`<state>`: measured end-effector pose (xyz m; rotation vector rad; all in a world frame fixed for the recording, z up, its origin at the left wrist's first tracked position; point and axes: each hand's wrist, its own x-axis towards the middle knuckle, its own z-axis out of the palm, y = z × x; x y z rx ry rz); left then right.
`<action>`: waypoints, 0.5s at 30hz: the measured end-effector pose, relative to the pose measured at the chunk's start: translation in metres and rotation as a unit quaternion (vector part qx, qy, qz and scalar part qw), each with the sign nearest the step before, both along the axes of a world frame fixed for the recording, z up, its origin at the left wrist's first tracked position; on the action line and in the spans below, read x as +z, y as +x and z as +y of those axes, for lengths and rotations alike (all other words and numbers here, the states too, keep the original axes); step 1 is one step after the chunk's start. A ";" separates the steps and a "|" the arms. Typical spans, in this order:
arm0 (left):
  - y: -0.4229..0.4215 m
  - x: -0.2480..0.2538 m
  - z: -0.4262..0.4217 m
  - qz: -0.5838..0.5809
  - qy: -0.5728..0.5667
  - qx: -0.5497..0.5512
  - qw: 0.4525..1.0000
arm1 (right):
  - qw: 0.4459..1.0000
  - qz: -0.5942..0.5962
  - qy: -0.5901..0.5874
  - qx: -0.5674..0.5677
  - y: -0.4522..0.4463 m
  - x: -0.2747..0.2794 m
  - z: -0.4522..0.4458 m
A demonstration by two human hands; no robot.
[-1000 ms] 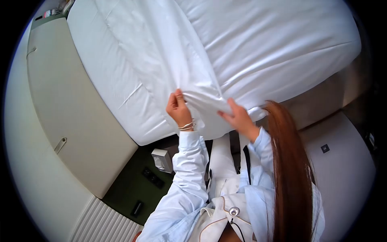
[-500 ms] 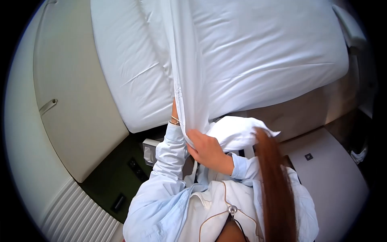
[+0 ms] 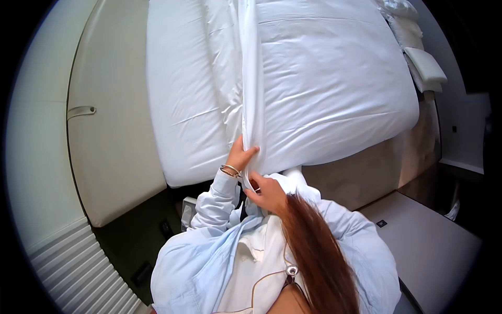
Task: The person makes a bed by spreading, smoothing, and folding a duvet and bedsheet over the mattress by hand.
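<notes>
A white sheet [image 3: 252,78] runs in a narrow folded band across the bed toward my body, and its near end hangs bunched over the bed's edge. My left hand [image 3: 242,156], with bracelets at the wrist, is closed on the band near the mattress edge. The thumb lies on top, and the other fingers are partly hidden behind the cloth. Closer to my body, my right hand [image 3: 266,193] pinches the sheet's hanging edge between thumb and fingers. Under the band, the mattress [image 3: 334,83] is covered in wrinkled white linen.
Several pillows [image 3: 423,65] are stacked at the bed's right end. A padded beige panel [image 3: 115,131] stands along the left end. At lower right is a grey surface [image 3: 418,235]. A small white box [image 3: 188,209] sits below the bed's near left corner. Long hair hangs over my right forearm.
My left hand, earlier hidden beneath the sheet, now shows with its thumb over the fold. The right hand keeps hold of the edge. The view has shifted, bringing the pillows into sight.
</notes>
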<state>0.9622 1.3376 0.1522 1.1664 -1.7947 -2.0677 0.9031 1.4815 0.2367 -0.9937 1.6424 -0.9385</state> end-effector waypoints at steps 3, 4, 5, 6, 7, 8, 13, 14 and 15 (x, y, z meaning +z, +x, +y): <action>0.004 0.000 0.002 0.011 -0.070 0.036 0.997 | 0.985 -0.148 -0.079 0.032 -0.029 -0.047 -0.002; 0.002 0.006 0.001 0.015 -0.053 0.028 0.998 | 0.947 -0.306 0.076 -0.056 -0.051 -0.050 -0.016; 0.001 0.003 0.005 0.017 -0.049 0.043 0.998 | 0.938 -0.303 0.067 -0.152 -0.068 -0.065 -0.028; -0.001 -0.001 0.008 0.037 -0.060 0.049 0.996 | 0.956 -0.231 0.008 -0.180 -0.082 -0.076 -0.043; -0.001 -0.004 0.008 0.053 -0.073 0.052 0.995 | 0.960 -0.194 0.012 -0.200 -0.095 -0.077 -0.060; -0.001 0.002 0.009 0.004 -0.093 0.035 0.995 | 0.956 -0.186 0.034 -0.225 -0.101 -0.078 -0.076; -0.003 0.007 0.010 -0.011 -0.147 0.079 0.986 | 0.972 -0.105 0.133 -0.162 -0.111 -0.115 -0.125; -0.001 0.008 0.008 -0.035 -0.141 0.075 0.986 | 0.975 -0.106 0.093 -0.171 -0.109 -0.118 -0.128; 0.001 0.008 0.008 -0.058 -0.137 0.069 0.986 | 0.976 -0.108 0.051 -0.183 -0.108 -0.121 -0.128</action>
